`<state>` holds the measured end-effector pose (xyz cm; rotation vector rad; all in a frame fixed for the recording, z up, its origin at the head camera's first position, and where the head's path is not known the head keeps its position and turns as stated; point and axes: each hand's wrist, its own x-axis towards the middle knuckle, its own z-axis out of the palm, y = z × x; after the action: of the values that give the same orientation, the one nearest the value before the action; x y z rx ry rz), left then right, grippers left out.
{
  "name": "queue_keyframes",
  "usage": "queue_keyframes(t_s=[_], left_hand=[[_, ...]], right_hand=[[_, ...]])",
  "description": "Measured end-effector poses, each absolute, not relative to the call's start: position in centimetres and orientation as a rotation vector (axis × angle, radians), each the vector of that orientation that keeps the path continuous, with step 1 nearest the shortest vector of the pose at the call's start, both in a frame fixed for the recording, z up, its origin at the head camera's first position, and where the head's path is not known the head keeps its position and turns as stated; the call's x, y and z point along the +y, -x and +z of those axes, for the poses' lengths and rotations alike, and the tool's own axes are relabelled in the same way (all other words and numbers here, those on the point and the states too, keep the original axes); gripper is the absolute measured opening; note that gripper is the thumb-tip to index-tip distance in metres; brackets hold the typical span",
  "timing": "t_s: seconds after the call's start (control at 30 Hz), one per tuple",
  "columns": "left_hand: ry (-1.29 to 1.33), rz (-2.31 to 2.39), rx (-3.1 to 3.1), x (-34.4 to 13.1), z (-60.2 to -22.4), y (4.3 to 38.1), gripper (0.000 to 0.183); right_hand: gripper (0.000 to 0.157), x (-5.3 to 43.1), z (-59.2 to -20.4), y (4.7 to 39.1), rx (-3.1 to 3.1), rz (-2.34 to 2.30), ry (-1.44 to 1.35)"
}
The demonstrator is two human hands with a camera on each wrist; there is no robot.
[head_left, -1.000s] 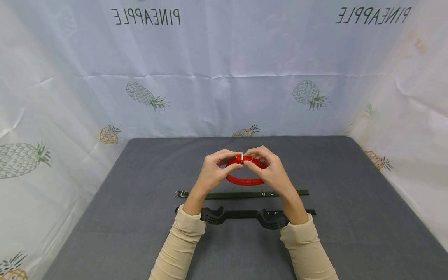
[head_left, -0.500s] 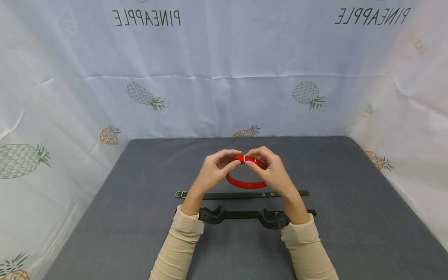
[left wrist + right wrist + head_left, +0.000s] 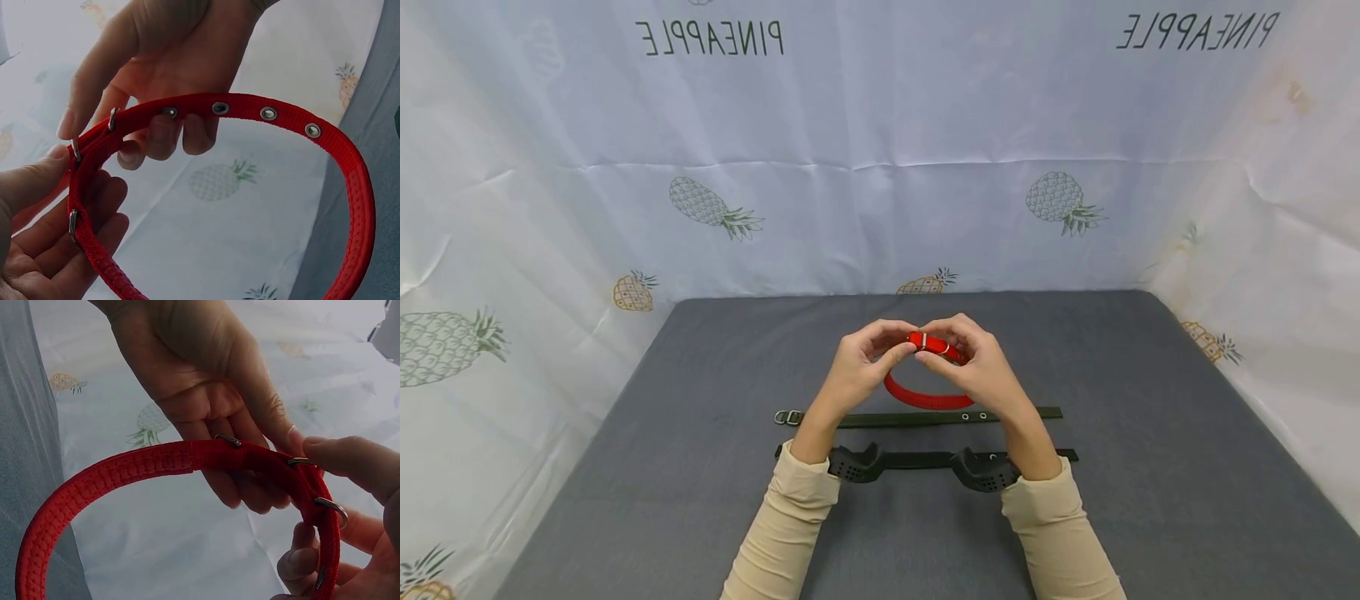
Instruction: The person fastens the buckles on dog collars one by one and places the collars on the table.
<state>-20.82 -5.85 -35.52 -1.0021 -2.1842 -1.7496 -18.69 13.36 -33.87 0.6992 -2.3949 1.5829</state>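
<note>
Above a grey tabletop (image 3: 1187, 450), hands (image 3: 859, 360) (image 3: 976, 357) pinch a red collar (image 3: 928, 402).

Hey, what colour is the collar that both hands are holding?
Red. The collar shows best in the left wrist view, where most of its loop is visible.

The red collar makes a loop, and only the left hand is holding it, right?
Not quite: the red collar does make a loop, but the right hand holds it too, along with the left hand. The head view shows this.
</note>
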Motion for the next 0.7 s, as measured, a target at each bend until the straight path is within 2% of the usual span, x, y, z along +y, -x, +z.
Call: queue_keyframes(t_s=[0.33,0.7], left_hand=[[1.018,-1.767,-2.184,-5.97,-35.43,20.84,0.033],[1.028,-1.715,-2.127,-5.86,-35.59,21.02,0.023]], right_hand=[[0.027,13.28,-33.8,18.68,-2.411,1.5,-0.688],[0.027,13.2,-34.0,18.85,-2.405,1.472,-0.687]])
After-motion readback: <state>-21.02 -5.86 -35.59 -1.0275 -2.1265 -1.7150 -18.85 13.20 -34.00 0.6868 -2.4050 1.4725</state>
